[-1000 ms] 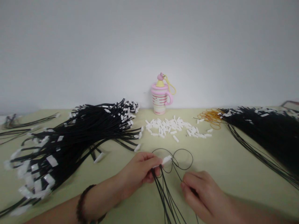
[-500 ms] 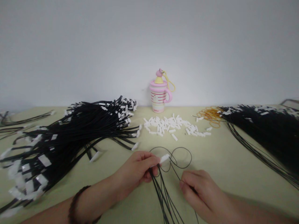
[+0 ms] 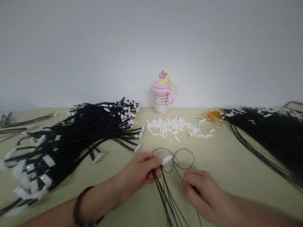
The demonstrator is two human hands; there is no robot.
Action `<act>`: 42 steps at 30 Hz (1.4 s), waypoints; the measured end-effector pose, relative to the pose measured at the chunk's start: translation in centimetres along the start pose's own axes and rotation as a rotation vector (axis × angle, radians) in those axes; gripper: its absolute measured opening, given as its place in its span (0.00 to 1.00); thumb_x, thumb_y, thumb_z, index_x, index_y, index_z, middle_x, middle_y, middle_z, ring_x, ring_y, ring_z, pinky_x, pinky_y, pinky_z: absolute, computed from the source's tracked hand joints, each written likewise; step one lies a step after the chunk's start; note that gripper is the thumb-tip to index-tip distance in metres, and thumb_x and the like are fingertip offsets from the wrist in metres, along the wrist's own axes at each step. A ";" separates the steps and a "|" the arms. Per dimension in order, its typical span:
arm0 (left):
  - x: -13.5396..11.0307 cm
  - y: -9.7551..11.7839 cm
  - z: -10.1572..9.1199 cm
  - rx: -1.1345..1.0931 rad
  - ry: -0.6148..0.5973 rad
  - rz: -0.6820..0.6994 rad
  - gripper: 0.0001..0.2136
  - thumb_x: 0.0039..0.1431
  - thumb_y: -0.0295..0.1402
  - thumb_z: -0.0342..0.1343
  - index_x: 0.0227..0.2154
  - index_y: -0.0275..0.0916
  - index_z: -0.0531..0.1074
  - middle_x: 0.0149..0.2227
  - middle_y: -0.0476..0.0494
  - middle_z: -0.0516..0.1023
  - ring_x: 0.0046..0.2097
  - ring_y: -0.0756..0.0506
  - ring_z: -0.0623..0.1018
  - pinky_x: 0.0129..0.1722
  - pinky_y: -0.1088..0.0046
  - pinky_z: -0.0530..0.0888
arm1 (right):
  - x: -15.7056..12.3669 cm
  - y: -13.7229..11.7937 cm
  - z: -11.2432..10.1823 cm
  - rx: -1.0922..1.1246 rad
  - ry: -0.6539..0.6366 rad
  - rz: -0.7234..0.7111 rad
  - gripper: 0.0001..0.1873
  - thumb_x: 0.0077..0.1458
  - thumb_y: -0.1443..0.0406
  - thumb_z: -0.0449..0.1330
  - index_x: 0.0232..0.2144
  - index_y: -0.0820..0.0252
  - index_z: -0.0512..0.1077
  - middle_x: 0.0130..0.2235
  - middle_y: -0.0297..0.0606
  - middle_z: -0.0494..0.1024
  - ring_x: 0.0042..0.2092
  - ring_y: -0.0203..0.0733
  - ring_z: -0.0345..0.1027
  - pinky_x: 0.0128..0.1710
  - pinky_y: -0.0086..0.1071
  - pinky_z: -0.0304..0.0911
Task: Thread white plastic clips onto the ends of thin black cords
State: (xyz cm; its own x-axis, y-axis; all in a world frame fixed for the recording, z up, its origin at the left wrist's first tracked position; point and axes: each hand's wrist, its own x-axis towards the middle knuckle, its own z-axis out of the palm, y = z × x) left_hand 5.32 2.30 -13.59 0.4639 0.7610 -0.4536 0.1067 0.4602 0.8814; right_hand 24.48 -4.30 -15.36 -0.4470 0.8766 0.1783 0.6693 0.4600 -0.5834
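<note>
Currently my left hand (image 3: 143, 167) grips a white connector housing (image 3: 167, 159) between thumb and fingers, its free end protruding just past the thumb tip. Several black wires (image 3: 162, 197) hang from beneath that grip toward the near edge of view. My right hand (image 3: 203, 192) is curled closed, thumb against forefinger, pinching a single black lead (image 3: 177, 172) that runs up to the housing's free end; other thin strands form open loops around it. Location of housing: above the pale green table (image 3: 243, 170), front of centre; contact with the surface cannot be told. Beyond it lie scattered loose white housings (image 3: 169, 126), with a striped pink-lidded mug (image 3: 161, 99) upright behind them, near the wall (image 3: 71, 47). Left side: a large heap of white-ended black cables (image 3: 78, 129). Right side: a second dark cable heap (image 3: 270, 138), orange elastic bands (image 3: 214, 117) at its inner end. Dark beaded bracelet (image 3: 79, 205) on my left wrist.
</note>
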 end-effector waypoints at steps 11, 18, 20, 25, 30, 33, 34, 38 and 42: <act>-0.1 0.0 0.0 0.049 -0.016 0.010 0.13 0.47 0.40 0.53 0.25 0.33 0.69 0.20 0.52 0.66 0.19 0.58 0.59 0.19 0.82 0.53 | 0.7 0.1 0.2 0.074 0.078 0.084 0.14 0.53 0.66 0.46 0.17 0.65 0.54 0.19 0.30 0.55 0.22 0.25 0.48 0.23 0.20 0.44; 0.0 -0.1 0.0 0.060 -0.014 0.016 0.13 0.47 0.41 0.53 0.25 0.33 0.69 0.19 0.52 0.65 0.19 0.58 0.59 0.19 0.82 0.54 | 0.7 0.1 0.1 0.048 0.009 0.049 0.15 0.57 0.65 0.42 0.20 0.65 0.56 0.20 0.30 0.57 0.23 0.25 0.50 0.25 0.22 0.44; 0.1 -0.2 0.0 0.067 -0.016 0.028 0.13 0.47 0.41 0.53 0.24 0.33 0.69 0.19 0.52 0.65 0.19 0.58 0.60 0.18 0.82 0.54 | 0.6 0.1 0.1 0.037 0.004 0.046 0.15 0.57 0.65 0.42 0.20 0.64 0.56 0.20 0.31 0.58 0.23 0.25 0.50 0.25 0.22 0.45; 0.1 -0.3 0.1 0.072 -0.013 0.035 0.12 0.47 0.40 0.52 0.24 0.33 0.69 0.19 0.51 0.66 0.19 0.57 0.60 0.19 0.82 0.54 | 0.6 0.0 0.0 0.017 0.004 0.047 0.15 0.57 0.65 0.41 0.20 0.64 0.56 0.20 0.31 0.58 0.23 0.26 0.51 0.25 0.22 0.45; 0.0 -0.1 0.1 0.108 -0.025 0.042 0.12 0.47 0.40 0.52 0.24 0.34 0.69 0.19 0.52 0.66 0.19 0.58 0.60 0.18 0.83 0.54 | 0.7 -0.2 -0.1 0.010 -0.014 0.050 0.15 0.57 0.66 0.41 0.20 0.64 0.56 0.20 0.31 0.59 0.23 0.26 0.52 0.25 0.22 0.45; -0.1 0.0 0.0 0.128 -0.024 0.050 0.12 0.47 0.40 0.52 0.24 0.34 0.69 0.18 0.52 0.65 0.19 0.58 0.60 0.18 0.83 0.54 | 0.8 -0.2 -0.1 -0.011 -0.025 0.063 0.15 0.57 0.66 0.41 0.20 0.64 0.56 0.19 0.30 0.58 0.23 0.26 0.52 0.24 0.22 0.44; -0.2 0.0 0.0 0.135 -0.022 0.054 0.12 0.48 0.40 0.52 0.23 0.34 0.68 0.18 0.53 0.65 0.19 0.58 0.60 0.18 0.83 0.54 | 0.8 -0.2 -0.1 -0.027 -0.033 0.064 0.16 0.57 0.66 0.40 0.20 0.64 0.56 0.19 0.30 0.58 0.22 0.26 0.52 0.24 0.22 0.44; -0.3 0.2 0.2 0.177 -0.024 0.046 0.12 0.48 0.39 0.52 0.22 0.34 0.67 0.18 0.53 0.65 0.19 0.58 0.60 0.17 0.83 0.54 | 0.9 0.1 -0.1 -0.233 -0.008 -0.048 0.11 0.55 0.68 0.43 0.23 0.63 0.60 0.22 0.33 0.62 0.24 0.28 0.52 0.25 0.25 0.45; -0.5 0.2 0.5 0.277 -0.060 0.075 0.12 0.49 0.39 0.51 0.22 0.34 0.66 0.17 0.53 0.65 0.18 0.58 0.59 0.17 0.83 0.53 | 0.8 0.1 -0.2 -0.368 0.148 -0.119 0.07 0.51 0.67 0.48 0.24 0.63 0.63 0.27 0.37 0.63 0.28 0.33 0.55 0.27 0.27 0.48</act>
State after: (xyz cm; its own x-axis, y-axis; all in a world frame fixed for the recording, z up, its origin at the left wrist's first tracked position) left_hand 5.58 1.79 -13.14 0.5298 0.7561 -0.3842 0.3019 0.2552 0.9185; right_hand 24.30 -3.48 -15.17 -0.4618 0.8129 0.3550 0.7979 0.5555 -0.2342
